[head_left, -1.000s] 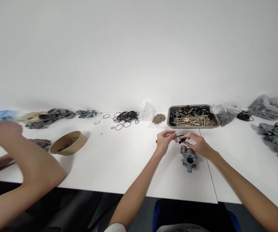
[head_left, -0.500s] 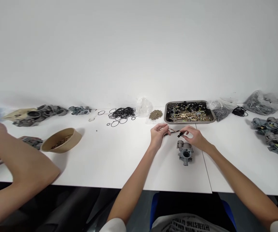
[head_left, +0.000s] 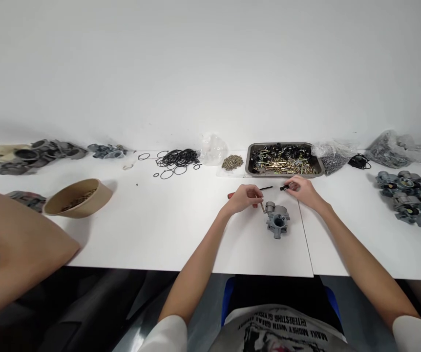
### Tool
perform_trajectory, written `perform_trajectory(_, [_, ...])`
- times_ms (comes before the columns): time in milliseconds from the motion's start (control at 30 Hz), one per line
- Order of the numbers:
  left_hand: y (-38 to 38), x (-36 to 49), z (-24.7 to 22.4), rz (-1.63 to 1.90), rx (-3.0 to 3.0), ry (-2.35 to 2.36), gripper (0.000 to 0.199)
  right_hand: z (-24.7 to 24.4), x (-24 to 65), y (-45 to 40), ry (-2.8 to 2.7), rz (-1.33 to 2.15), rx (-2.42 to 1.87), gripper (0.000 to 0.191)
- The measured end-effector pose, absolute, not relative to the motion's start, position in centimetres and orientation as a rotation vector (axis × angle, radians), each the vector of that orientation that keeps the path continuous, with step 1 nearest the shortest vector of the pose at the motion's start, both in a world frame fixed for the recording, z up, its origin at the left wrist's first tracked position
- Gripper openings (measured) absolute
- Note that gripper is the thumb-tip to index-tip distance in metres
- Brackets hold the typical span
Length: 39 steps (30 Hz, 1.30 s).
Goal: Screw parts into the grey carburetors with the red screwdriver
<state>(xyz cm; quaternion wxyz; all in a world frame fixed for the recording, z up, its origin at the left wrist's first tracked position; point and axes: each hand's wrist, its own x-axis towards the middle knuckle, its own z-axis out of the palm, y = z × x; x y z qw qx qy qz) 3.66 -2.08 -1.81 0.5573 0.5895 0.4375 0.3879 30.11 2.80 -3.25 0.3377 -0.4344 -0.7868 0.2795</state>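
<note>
My left hand (head_left: 246,198) pinches a thin brass-coloured pin (head_left: 263,207), its lower end near the top left of a grey metal carburetor (head_left: 278,221). That carburetor stands on the white table in front of me, its round bore facing my side. Beyond it, my right hand (head_left: 302,190) is closed at the fingertips on a small black part (head_left: 284,187), just over or on the table. A screwdriver (head_left: 266,188) lies behind my left hand; its red handle is partly hidden by the fingers.
At the back, a metal tray (head_left: 247,168) holds brass and black parts. Nearby are small brass pieces (head_left: 232,162), black rubber rings (head_left: 179,158) and bagged parts (head_left: 333,161). More carburetors (head_left: 410,198) stand right. Left are a cardboard bowl (head_left: 100,195) and another person's arm (head_left: 23,230).
My hands have moved apart. The left has come down beside the carburetor with the brass pin; the right has shifted away to the right with the black part. The view has tilted slightly.
</note>
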Motion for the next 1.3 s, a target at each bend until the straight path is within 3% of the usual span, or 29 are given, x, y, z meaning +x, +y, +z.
perform_trajectory(233, [-1.4, 3.9, -2.6, 1.084, 1.45, 1.125, 0.019, -3.3, 30.4, 2.9, -2.082, 0.736, -1.184, 0.024])
perform_trajectory(433, [-0.7, 2.9, -1.9, 1.345, 1.397, 1.159, 0.02, -1.7, 29.9, 2.1, -2.212, 0.465, -1.067, 0.023])
perform_trajectory(633, [-0.4, 1.5, -1.0, 1.52, 1.279, 1.124, 0.024, 0.6, 27.0, 2.4, -2.562, 1.102, -0.909, 0.019])
perform_trajectory(800, [-0.4, 1.1, -0.7, 1.537, 1.234, 1.095, 0.023, 1.3, 25.3, 3.4, -2.783, 1.236, -0.803, 0.035])
perform_trajectory(1167, [-0.6, 1.1, -0.2, 1.544, 1.229, 1.066, 0.025, 1.0, 25.7, 3.4, -2.68, 1.113, -0.993, 0.016])
perform_trajectory(1300, [-0.7, 0.9, -0.1, 1.527, 1.215, 1.092, 0.028, 3.6, 27.1, 5.5, -2.364, 0.661, -1.136, 0.026])
